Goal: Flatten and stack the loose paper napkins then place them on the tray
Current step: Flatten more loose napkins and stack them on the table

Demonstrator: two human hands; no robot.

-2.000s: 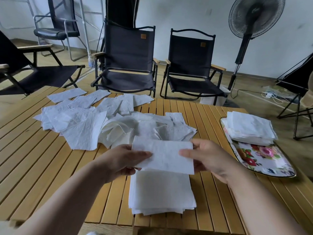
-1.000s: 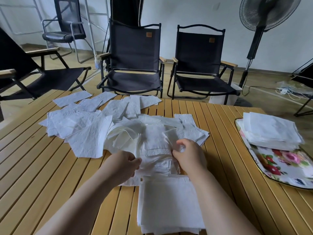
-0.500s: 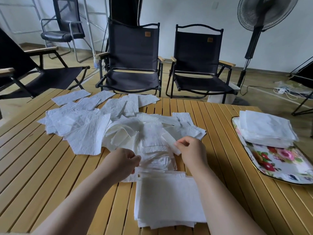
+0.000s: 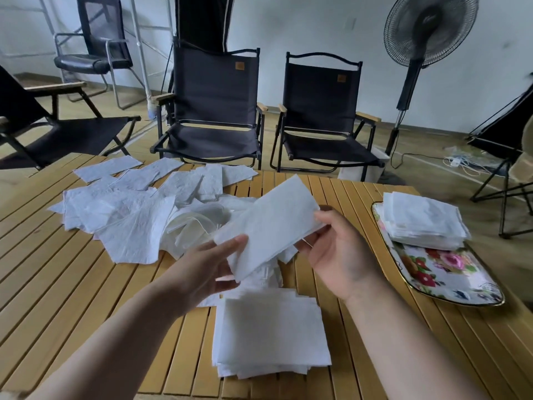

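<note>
From the head view, we hold one napkin [image 4: 271, 223] in the air above the counter [image 4: 57, 284], tilted up to the right. Our left hand [image 4: 207, 269] pinches its near-left end and our right hand [image 4: 337, 255] its right edge, fingers curled on the paper. Nearest us lies the flattened stack [image 4: 271, 336]. The loose napkins [image 4: 129, 212] spread far left. The floral tray [image 4: 450, 284] at right carries another pile [image 4: 424, 220].

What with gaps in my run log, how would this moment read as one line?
left hand: holds napkin | right hand: holds napkin | near stack: on table | tray: bears second stack
</note>
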